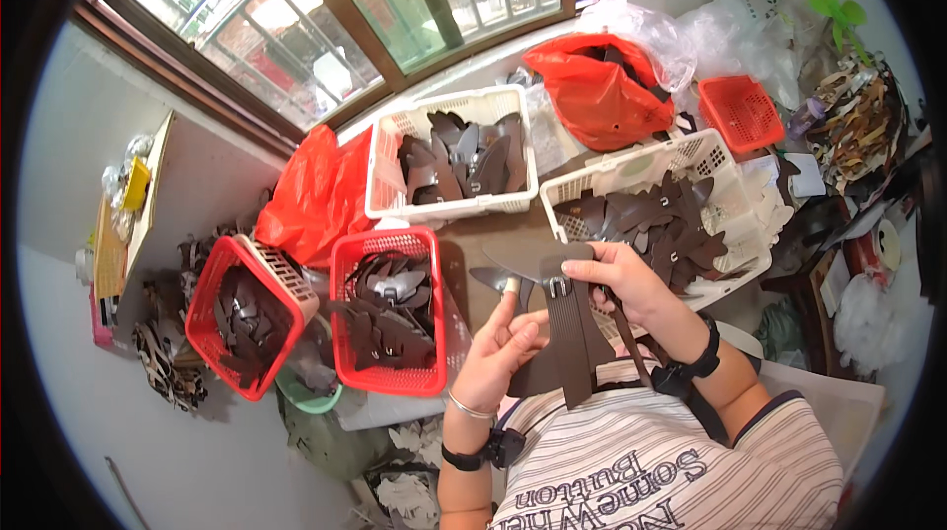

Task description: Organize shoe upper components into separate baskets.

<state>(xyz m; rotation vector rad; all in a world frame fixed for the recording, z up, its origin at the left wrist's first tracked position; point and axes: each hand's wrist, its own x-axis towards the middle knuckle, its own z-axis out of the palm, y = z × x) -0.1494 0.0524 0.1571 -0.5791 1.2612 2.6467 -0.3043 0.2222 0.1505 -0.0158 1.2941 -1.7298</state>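
A dark brown, strap-like piece [569, 338] with a small metal buckle [559, 287] hangs in front of the person's striped shirt [651, 441], above the near edge of the counter [459, 236]. The right hand [631, 283] is closed in a pinch on its upper end, thumb on top beside the buckle. The left hand [505, 351] is partly open, index finger extended with a pale wrap [512, 285] at its tip, the other fingers loosely curled near the piece's edge; whether it grips anything cannot be told.

With the sure hold at one end only, the long lower part could swing or twist, and a slackened pinch could let it drop. The narrow dark strip [623, 328] below the right hand might snag on the wrist strap [705, 348]. The finger wrap could dull touch on small parts.

Farther out, the red basket [390, 384] and the white basket [735, 200] flank the hands closely, so an elbow or sleeve might knock loose pieces [671, 224] over a rim. At far left, the tilted red basket [202, 308] leans above a green bowl [330, 402]; a bump might tip its contents out.
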